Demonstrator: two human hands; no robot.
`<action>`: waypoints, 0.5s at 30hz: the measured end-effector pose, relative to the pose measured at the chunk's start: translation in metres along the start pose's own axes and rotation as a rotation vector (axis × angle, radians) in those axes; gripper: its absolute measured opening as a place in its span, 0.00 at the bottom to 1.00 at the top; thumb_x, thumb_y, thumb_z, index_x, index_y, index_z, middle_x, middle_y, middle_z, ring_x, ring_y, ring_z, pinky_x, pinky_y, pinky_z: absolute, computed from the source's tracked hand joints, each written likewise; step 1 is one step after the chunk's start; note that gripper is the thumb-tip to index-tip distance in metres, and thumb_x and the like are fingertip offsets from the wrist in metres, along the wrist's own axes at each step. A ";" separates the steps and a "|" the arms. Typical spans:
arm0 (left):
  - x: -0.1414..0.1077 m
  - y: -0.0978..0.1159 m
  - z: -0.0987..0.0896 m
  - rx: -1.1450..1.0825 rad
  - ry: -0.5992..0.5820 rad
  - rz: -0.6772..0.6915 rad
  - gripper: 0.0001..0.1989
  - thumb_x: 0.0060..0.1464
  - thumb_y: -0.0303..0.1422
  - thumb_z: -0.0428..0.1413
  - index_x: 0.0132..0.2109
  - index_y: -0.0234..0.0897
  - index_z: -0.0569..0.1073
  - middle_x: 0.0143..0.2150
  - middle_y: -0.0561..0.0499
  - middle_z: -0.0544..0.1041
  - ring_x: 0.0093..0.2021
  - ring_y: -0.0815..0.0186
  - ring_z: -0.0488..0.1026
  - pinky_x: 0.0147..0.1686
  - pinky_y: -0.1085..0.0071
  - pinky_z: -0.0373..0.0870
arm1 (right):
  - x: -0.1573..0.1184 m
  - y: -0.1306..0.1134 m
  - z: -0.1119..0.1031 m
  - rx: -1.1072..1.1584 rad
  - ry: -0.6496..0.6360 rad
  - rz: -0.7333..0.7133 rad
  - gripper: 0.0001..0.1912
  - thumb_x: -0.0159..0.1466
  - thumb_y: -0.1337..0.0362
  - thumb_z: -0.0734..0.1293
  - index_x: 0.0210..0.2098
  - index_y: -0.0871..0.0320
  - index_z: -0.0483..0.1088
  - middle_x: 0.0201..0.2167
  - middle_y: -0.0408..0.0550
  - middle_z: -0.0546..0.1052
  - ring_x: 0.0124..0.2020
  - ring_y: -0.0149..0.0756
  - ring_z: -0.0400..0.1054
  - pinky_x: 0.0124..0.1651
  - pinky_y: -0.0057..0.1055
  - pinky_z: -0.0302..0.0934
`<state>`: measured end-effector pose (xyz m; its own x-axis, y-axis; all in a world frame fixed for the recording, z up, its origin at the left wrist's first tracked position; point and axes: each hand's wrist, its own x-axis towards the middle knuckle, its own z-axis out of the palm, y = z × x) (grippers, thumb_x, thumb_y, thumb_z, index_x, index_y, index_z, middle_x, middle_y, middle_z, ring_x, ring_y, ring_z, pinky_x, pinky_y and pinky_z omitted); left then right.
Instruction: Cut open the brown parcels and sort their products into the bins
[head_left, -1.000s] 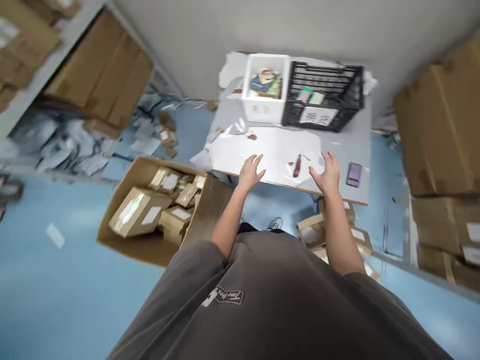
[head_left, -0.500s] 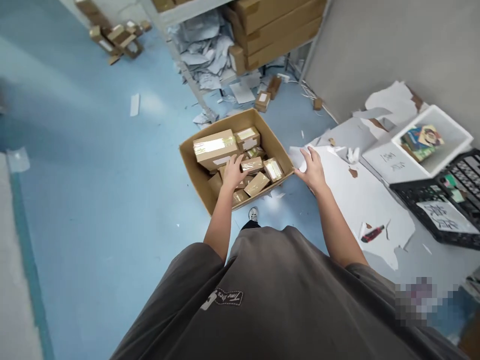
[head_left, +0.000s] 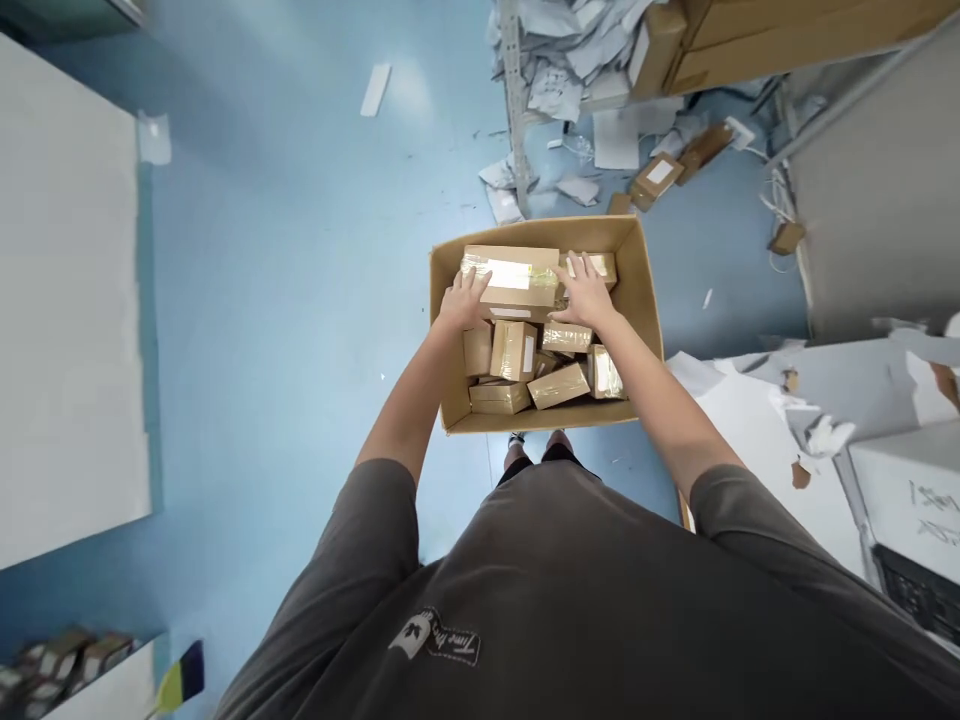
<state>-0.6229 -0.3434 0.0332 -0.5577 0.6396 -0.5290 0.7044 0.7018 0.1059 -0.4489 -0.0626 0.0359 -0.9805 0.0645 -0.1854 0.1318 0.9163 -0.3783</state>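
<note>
A large, open-topped brown cardboard carton point(head_left: 639, 270) stands on the glossy blue floor point(head_left: 300, 300) in front of the person. Inside it, along its far side, lies a long brown cardboard parcel with clear tape and a white label point(head_left: 510, 278). The bare left hand point(head_left: 463, 303), open with fingers spread, is at the long parcel's left end, inside the carton; the bare right hand point(head_left: 587, 298), also open, reaches in at its right end, and whether either hand presses on it I cannot tell. Smaller tape-wrapped brown parcels point(head_left: 561, 386) fill the carton's near side. Beyond the carton, crumpled pale mailing bags point(head_left: 559, 85) are heaped on a grey metal rack point(head_left: 514, 110)
</note>
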 end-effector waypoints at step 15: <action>0.194 -0.052 0.024 0.077 -0.264 0.188 0.90 0.32 0.69 0.75 0.85 0.43 0.28 0.86 0.37 0.19 0.82 0.21 0.17 0.77 0.27 0.29 | 0.181 0.077 0.152 -0.019 -0.515 0.015 0.93 0.47 0.28 0.83 0.83 0.52 0.16 0.78 0.60 0.03 0.76 0.90 0.01 0.72 0.87 0.23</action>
<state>-0.7570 -0.2637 -0.0954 -0.2887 0.6455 -0.7071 0.8212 0.5466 0.1637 -0.5938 -0.0404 -0.1642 -0.7794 -0.1207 -0.6148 0.1383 0.9239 -0.3567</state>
